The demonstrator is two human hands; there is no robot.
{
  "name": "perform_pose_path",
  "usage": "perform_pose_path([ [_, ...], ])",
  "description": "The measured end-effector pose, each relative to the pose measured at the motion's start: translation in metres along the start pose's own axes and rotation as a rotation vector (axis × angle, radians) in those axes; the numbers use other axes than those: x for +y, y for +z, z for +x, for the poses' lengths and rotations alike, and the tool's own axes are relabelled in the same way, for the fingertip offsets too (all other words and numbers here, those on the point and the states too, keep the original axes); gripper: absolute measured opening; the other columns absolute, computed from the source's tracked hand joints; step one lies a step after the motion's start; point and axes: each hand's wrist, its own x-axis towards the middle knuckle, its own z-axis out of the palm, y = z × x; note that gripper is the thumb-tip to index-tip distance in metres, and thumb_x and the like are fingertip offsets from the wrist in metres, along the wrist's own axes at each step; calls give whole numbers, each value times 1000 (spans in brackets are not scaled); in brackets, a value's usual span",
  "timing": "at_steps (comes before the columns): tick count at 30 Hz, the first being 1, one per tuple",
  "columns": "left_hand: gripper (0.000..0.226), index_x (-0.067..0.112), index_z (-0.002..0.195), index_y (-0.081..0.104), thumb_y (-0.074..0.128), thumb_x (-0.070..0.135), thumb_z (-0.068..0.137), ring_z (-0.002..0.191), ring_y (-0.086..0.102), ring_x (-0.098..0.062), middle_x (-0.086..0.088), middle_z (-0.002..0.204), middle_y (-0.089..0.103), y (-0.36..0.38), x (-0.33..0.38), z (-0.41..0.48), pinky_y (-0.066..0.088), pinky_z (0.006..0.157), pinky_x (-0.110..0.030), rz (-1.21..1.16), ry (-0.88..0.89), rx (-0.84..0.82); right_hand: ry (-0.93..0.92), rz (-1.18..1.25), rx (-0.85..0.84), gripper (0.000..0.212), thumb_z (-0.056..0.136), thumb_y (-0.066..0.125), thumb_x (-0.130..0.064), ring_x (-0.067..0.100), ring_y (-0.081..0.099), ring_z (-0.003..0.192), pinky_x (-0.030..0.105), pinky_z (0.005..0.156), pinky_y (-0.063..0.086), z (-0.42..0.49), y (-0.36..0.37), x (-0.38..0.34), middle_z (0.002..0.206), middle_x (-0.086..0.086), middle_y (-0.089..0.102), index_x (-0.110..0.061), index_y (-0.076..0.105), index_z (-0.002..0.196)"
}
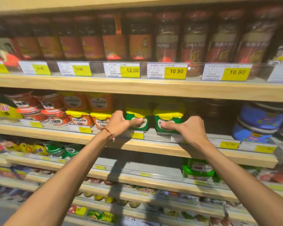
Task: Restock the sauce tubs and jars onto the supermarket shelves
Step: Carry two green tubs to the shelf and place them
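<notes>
Two green sauce tubs with yellow lids stand side by side on the middle wooden shelf. My left hand grips the left green tub, thumb across its label. My right hand grips the right green tub, thumb on its front. Both tubs rest upright at the shelf's front edge. Orange tubs with yellow lids stand just left of my left hand.
Tall dark jars fill the upper shelf above yellow price tags. Blue tubs sit stacked at the right of the middle shelf, with a dark gap between them and the green tubs. A green tub stands on the shelf below.
</notes>
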Motion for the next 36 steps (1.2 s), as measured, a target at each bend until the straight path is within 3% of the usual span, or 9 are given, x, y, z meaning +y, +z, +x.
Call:
perform_pose_path([
  [5, 84, 15, 93, 70, 81, 84, 46, 81, 74, -24, -3, 86, 77, -1, -20, 11, 59, 69, -53, 78, 89, 21, 46, -8, -12, 53, 62, 96, -43, -4, 43, 31, 15, 35, 25, -4, 1, -5, 35, -12, 48, -8, 59, 50],
  [8, 75, 10, 96, 67, 85, 70, 55, 84, 69, -25, -4, 89, 71, -6, -2, -13, 57, 71, -47, 166, 144, 103, 54, -18, -4, 52, 63, 96, -44, -1, 44, 34, 16, 36, 26, -4, 2, -7, 38, -12, 49, -8, 60, 50],
  [13, 64, 0, 121, 63, 82, 44, 80, 97, 50, -22, -4, 99, 49, -2, 3, -29, 34, 76, -26, 303, 177, 159, 74, -130, -38, 57, 65, 91, -55, 12, 45, 53, 32, 54, 30, -2, 5, -13, 52, 0, 53, -8, 62, 55],
  [17, 60, 7, 126, 67, 81, 44, 81, 96, 58, -23, -8, 104, 62, 1, 7, -37, 47, 78, -30, 335, 243, 215, 86, -129, -64, 55, 66, 91, -53, 12, 43, 52, 33, 54, 29, -2, 5, -13, 50, -1, 51, -9, 61, 53],
  [23, 37, 21, 108, 68, 76, 49, 85, 87, 65, -25, 1, 96, 64, 17, 7, -55, 43, 56, -29, 543, 346, 438, 84, -131, -50, 55, 68, 90, -52, 11, 40, 50, 29, 52, 26, 0, 8, -12, 48, -3, 48, -10, 58, 52],
  [27, 42, 16, 120, 73, 83, 30, 83, 123, 63, -37, -9, 121, 73, 27, -7, -60, 58, 86, -46, 431, 437, 539, 83, -129, -44, 59, 66, 91, -53, 12, 36, 50, 32, 53, 24, 2, 11, -11, 44, -5, 45, -12, 52, 47],
  [30, 37, 10, 118, 73, 82, 21, 84, 109, 68, -30, -10, 114, 75, 26, -8, -48, 51, 102, -44, 451, 603, 480, 79, -138, -40, 63, 67, 91, -52, 12, 33, 48, 32, 53, 23, 2, 12, -12, 39, -9, 39, -16, 45, 44],
  [33, 29, 10, 111, 70, 73, 31, 91, 92, 64, -25, -7, 99, 72, 19, 2, -37, 52, 84, -35, 532, 625, 361, 74, -151, -45, 59, 67, 90, -53, 11, 38, 51, 30, 53, 25, 2, 14, -12, 47, -3, 47, -11, 52, 49],
  [36, 24, 14, 104, 69, 66, 35, 96, 86, 63, -26, -6, 93, 71, 11, 6, -33, 51, 79, -36, 631, 665, 307, 71, -155, -56, 56, 70, 88, -52, 10, 41, 52, 27, 52, 26, 1, 14, -14, 50, -2, 50, -9, 57, 53],
])
